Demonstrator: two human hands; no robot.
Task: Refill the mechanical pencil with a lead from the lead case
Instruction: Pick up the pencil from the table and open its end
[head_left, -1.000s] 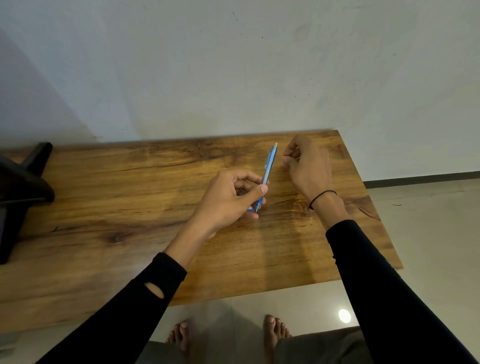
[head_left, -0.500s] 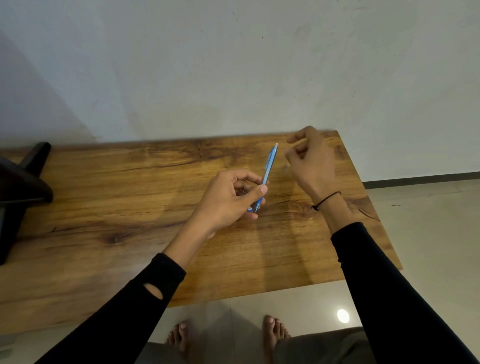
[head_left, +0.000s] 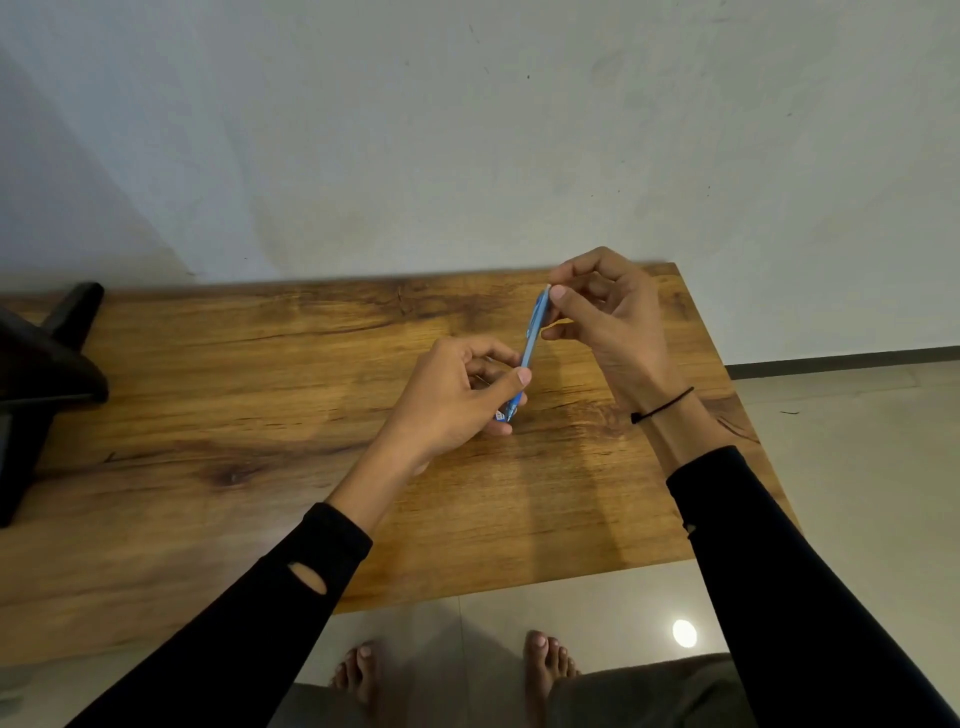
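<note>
A blue mechanical pencil (head_left: 533, 336) is held above the wooden table (head_left: 249, 395), tilted with its top end pointing away from me. My left hand (head_left: 457, 402) grips its lower part between thumb and fingers. A small blue-and-white bit (head_left: 501, 414) shows under that hand; I cannot tell if it is the lead case. My right hand (head_left: 615, 317) has its thumb and forefinger closed on the pencil's top end. Any lead between those fingertips is too thin to see.
A black object (head_left: 44, 379) stands on the table's far left end. A white wall rises behind the table. The table's right edge (head_left: 727, 395) is just past my right wrist. Below the front edge are tiled floor and my bare feet (head_left: 545, 670).
My right hand has lifted from the table to the right of the pencil and moved left onto its top end. My left hand and the pencil have stayed put.
</note>
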